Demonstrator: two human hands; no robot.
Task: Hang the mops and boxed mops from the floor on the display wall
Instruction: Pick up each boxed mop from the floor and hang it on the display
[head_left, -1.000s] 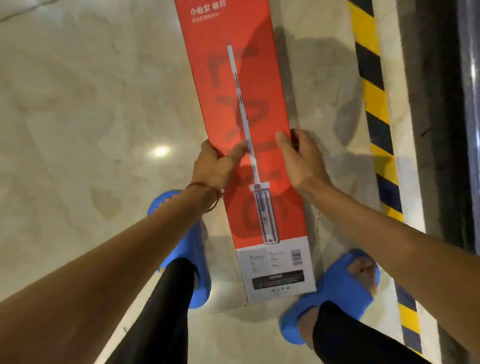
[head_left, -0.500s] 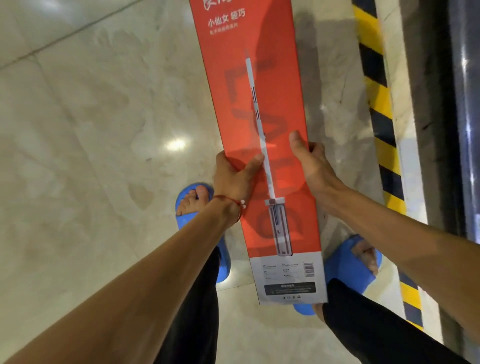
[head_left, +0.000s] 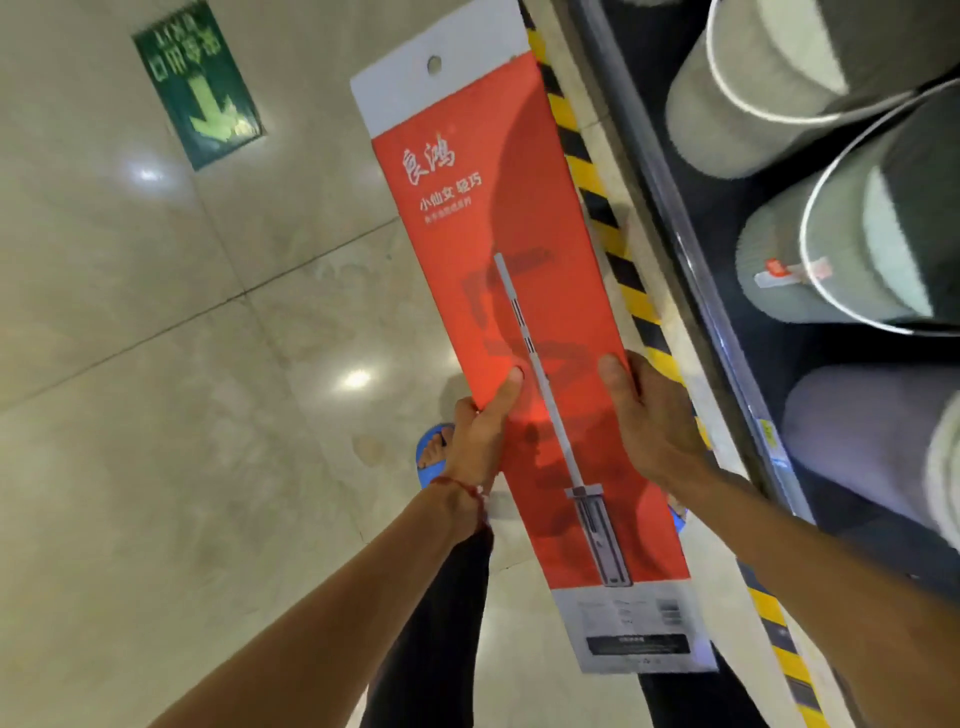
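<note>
A long red boxed mop (head_left: 498, 249) with a printed mop picture and a white top tab with a hang hole is held lengthwise in front of me, off the floor. My left hand (head_left: 480, 439) grips its left edge near the middle, thumb on the front. On the opposite edge, at about the same height, my right hand (head_left: 649, 421) clamps the box. The white bottom end of the box points toward my legs. The display wall is not in view.
Glossy beige floor tiles with a green exit arrow sticker (head_left: 200, 85) lie to the left. A yellow-black hazard strip (head_left: 597, 197) runs along a dark shelf base on the right, which holds grey buckets (head_left: 852, 244). My blue sandal (head_left: 434, 454) shows below the box.
The box has risen off the floor and its white hang tab has come into view. My view has swung up and right, revealing the shelf with buckets. Both hands keep their grip.
</note>
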